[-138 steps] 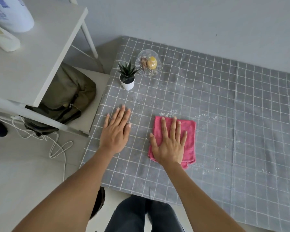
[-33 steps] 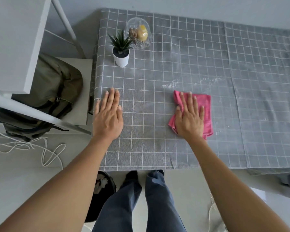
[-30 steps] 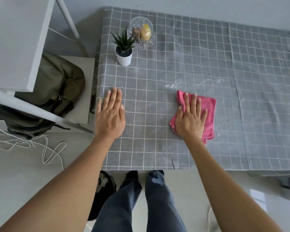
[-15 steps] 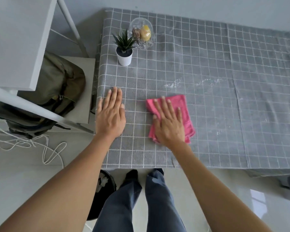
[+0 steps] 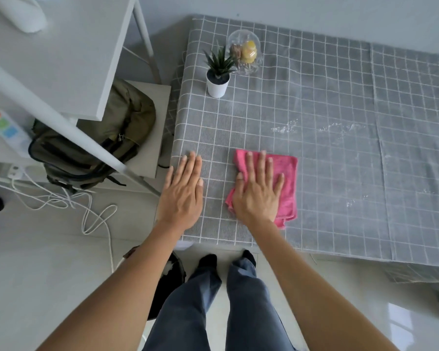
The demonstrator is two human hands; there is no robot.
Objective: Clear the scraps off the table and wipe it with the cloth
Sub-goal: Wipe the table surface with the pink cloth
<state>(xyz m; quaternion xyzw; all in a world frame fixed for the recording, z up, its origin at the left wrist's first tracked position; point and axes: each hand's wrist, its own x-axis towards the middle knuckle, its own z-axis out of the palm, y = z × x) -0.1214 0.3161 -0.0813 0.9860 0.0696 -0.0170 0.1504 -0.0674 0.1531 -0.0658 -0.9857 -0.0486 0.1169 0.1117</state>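
A lived-in room of a home; a table under a grey checked cloth, with a small potted succulent and a glass dome at 12 o'clock; at 9 o'clock a white shelf unit, an olive backpack and loose white cables on the pale floor.

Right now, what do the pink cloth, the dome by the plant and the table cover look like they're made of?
Pink cloth: fuzzy matte nap, probably microfibre. Dome: clear and glossy, contents visible through it; glass or plastic, can't tell. Table cover: matte grey woven fabric with white grid and fold creases.
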